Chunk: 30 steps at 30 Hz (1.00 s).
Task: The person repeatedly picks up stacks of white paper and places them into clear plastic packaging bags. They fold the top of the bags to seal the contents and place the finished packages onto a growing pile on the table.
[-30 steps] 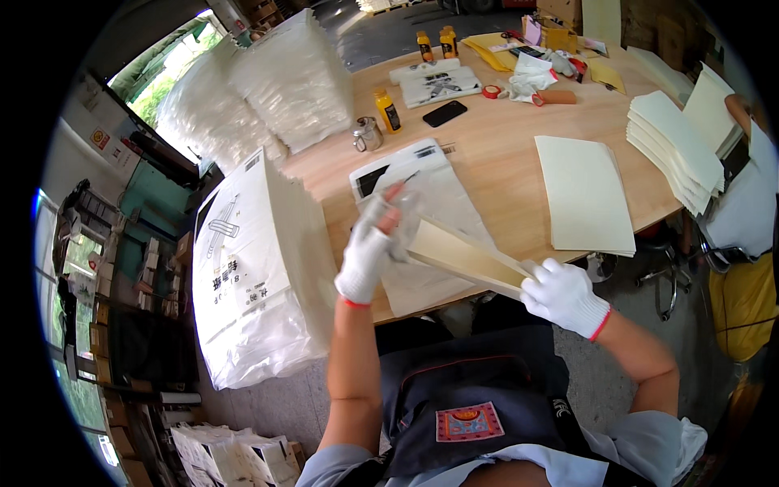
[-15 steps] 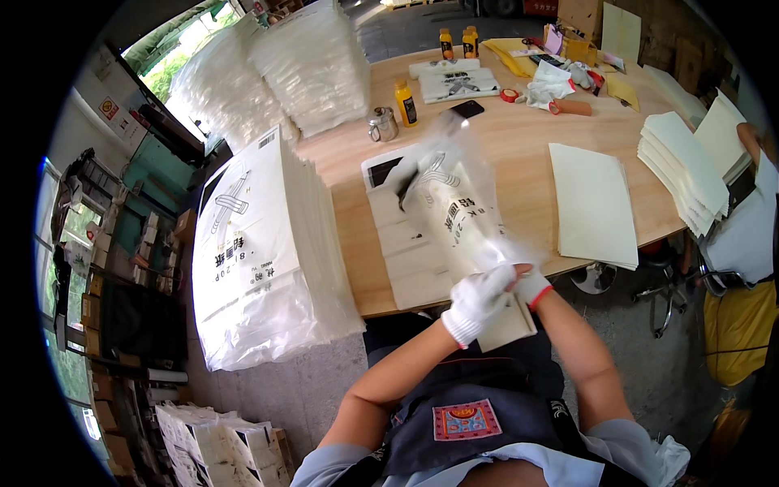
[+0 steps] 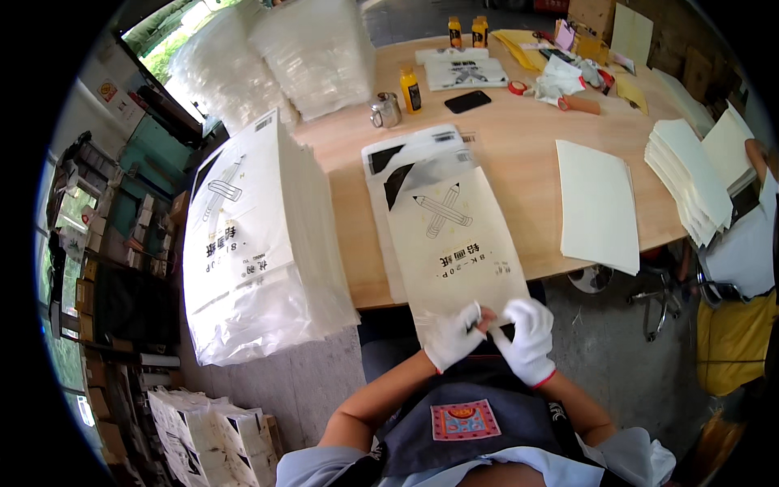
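Observation:
A clear plastic bag of cream paper [image 3: 454, 260], printed with crossed pencils, lies toward me at the table's near edge. Its lower end sticks out over my lap. My left hand [image 3: 456, 337], in a white glove with bare fingertips, pinches the bag's near end. Close beside it my right hand [image 3: 529, 341], gloved in white with a red cuff, has its fingers curled at the same end; the thin film between the hands is hard to make out. Beneath the filled bag lie more flat printed bags [image 3: 377, 174].
A tall stack of printed plastic bags [image 3: 243, 235] stands at left, with wrapped bundles [image 3: 312, 61] behind. A steel cup [image 3: 385, 110], orange bottle [image 3: 411, 89] and phone [image 3: 467, 101] are beyond. Paper sheets [image 3: 599, 207] lie right, near another person's arm [image 3: 756, 158].
The bag came down from a raised, blurred tilt to lie flat with the paper inside it. My hands moved lower and apart, from overlapping to side by side at its near end.

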{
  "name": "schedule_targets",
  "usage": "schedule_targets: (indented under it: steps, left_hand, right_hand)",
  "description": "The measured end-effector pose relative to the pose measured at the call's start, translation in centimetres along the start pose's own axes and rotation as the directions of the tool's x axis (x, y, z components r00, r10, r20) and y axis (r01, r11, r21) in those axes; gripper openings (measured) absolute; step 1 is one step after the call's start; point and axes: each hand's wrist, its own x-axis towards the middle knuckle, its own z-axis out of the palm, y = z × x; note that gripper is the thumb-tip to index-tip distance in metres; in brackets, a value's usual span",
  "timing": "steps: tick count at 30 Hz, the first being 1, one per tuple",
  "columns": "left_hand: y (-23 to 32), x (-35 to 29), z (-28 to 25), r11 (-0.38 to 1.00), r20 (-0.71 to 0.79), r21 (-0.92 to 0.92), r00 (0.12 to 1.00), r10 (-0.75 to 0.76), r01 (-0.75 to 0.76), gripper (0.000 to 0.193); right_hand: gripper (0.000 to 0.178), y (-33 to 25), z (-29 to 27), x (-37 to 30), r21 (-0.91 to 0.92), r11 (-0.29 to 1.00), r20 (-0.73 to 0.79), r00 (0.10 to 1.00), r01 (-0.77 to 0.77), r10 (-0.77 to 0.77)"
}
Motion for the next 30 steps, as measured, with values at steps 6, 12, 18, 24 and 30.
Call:
schedule_targets:
  steps: [6, 12, 18, 24, 30]
  left_hand:
    - [-6.7, -6.0, -2.4, 0.738, -0.073, 0.619, 0.916, 0.395, -0.269, 0.026]
    - [-4.4, -12.2, -5.5, 0.962, -0.441, 0.150, 0.886, -0.142, 0.229, 0.011]
    - [1.1, -16.3, -6.8, 0.900, -0.040, -0.035, 0.899, -0.436, 0.435, 0.015]
    - [-3.2, -9.8, -5.5, 0.965, -0.349, -0.003, 0.904, -0.248, 0.263, 0.021]
    - [-7.1, -15.6, -6.2, 0.888, -0.202, 0.374, 0.958, -0.203, 0.267, 0.021]
  right_hand:
    - [0.034, 6.0, -0.2, -2.3, -0.467, 0.874, 0.407, 0.845, -0.133, 0.347]
    - [0.016, 2.3, -4.3, -3.8, -0.251, 0.963, 0.603, 0.794, 0.098, 0.076]
    - [0.014, 0.3, -7.2, -8.1, -0.097, 0.989, 0.860, 0.510, 0.116, 0.024]
    - [0.018, 1.4, -3.3, -2.2, -0.154, 0.959, 0.663, 0.744, 0.239, -0.079]
    - [0.017, 2.8, -4.7, -6.2, -0.047, 0.959, 0.881, 0.465, 0.278, -0.092]
